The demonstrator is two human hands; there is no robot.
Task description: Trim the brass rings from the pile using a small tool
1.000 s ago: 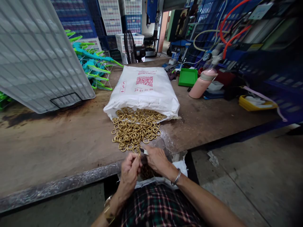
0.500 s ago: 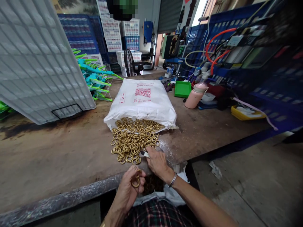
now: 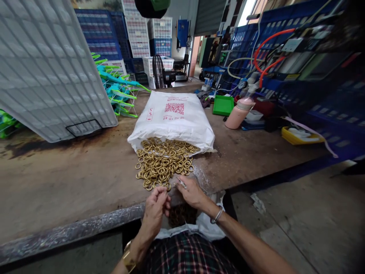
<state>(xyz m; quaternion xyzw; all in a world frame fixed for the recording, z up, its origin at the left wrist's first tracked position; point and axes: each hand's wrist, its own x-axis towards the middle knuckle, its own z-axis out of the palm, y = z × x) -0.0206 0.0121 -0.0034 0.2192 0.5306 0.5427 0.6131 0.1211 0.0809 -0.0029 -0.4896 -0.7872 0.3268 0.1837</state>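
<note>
Gold-coloured rings [image 3: 162, 163] spill in a heap from the open mouth of a white sack [image 3: 176, 118] onto the brown table. At the table's front edge, just below the heap, my left hand [image 3: 158, 205] has its fingers curled together; what they hold, if anything, is hidden. My right hand [image 3: 191, 192] is closed on a small metal tool [image 3: 181, 183] beside the heap's lower right. Under my hands, an open bag [image 3: 203, 224] in front of my lap has dark rings inside.
A large white crate [image 3: 54, 72] leans at the left beside green and blue plastic pieces [image 3: 121, 93]. Toward the right are a green tray [image 3: 223, 105], a pink bottle [image 3: 238, 114] and a yellow tray [image 3: 302, 136]. A fan [image 3: 157, 72] stands behind.
My left hand has moved up toward the heap and turned, and the rings seen in it before no longer show. The tool in my right hand now points up and left.
</note>
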